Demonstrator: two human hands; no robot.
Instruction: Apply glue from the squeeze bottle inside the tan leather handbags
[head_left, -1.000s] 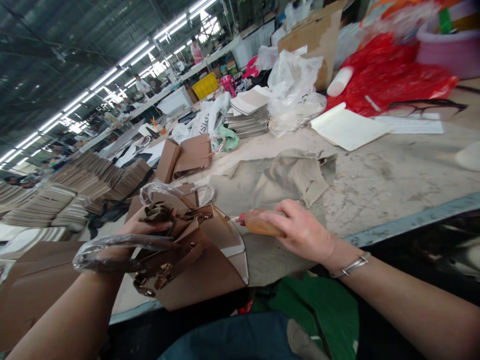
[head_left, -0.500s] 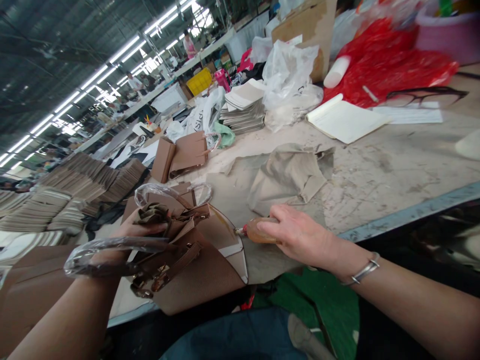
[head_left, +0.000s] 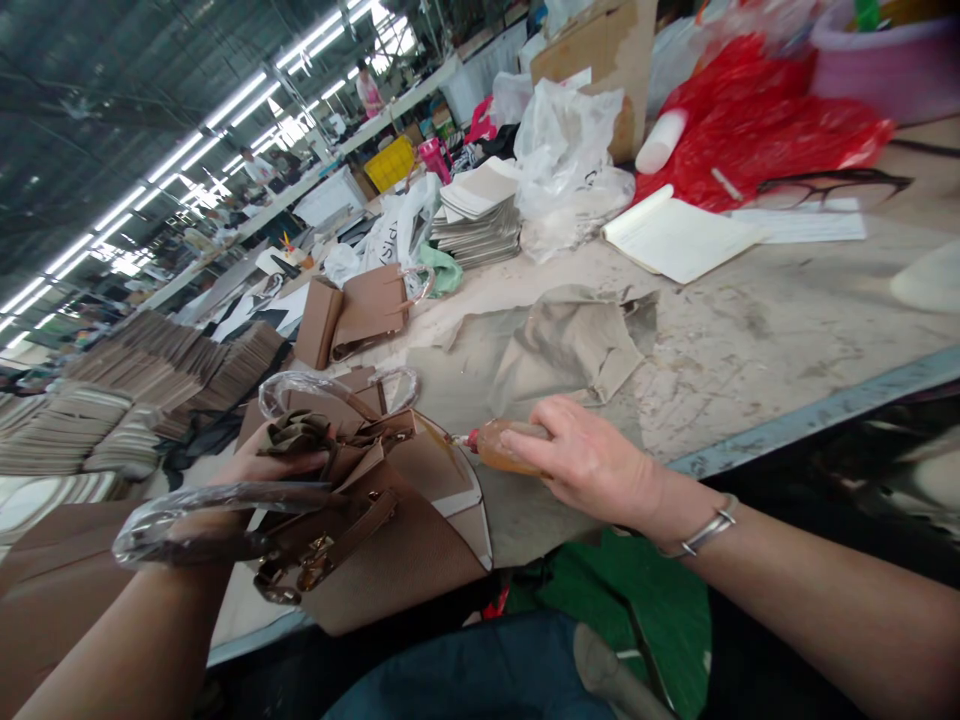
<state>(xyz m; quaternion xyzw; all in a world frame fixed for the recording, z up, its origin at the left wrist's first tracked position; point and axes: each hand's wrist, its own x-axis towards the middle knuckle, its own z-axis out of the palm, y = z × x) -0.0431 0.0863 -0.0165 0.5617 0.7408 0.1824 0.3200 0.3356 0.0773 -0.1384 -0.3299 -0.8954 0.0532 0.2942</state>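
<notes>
**Brown handbag at the near edge, glue bottle at its flap**

Brown leather fills our left side. We steady a handbag at the near edge of the workbench, and part of it hangs over that edge toward our lap. Our left hand is closed on the bag's top, the thumb pressing a wad of olive paper stuffed into the opening. The fingers are hidden behind the leather. A plastic-wrapped handle crosses above our left wrist.

Our right hand is clamped round a small amber glue bottle. Its red nozzle sits right at the pale rim of the open flap, though we cannot tell whether it touches. The two hands are apart, with the flap between them.

Just behind the bottle lies a crumpled grey cloth. Farther back on the left, a second bag lies on its side. A white notebook and black glasses lie toward the far right edge, in front of red plastic.
</notes>
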